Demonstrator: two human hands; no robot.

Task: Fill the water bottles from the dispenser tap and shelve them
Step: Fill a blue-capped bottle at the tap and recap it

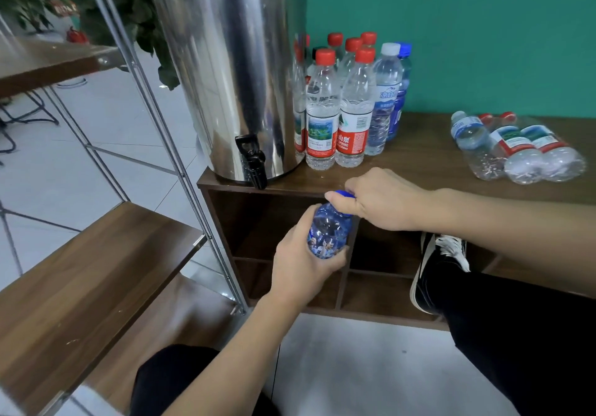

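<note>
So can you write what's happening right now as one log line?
left hand: holds blue bottle | right hand: grips blue cap | tap: untouched

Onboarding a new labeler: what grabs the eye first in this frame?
The big steel dispenser at the left end of the cabinet top, with capped bottles standing beside it. Front and centre, the left hand grips a blue bottle while the right hand pinches its cap.

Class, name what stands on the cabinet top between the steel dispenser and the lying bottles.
Head view: a cluster of upright bottles, red-capped and blue-capped, beside the dispenser; bare wood before the lying bottles.
</note>
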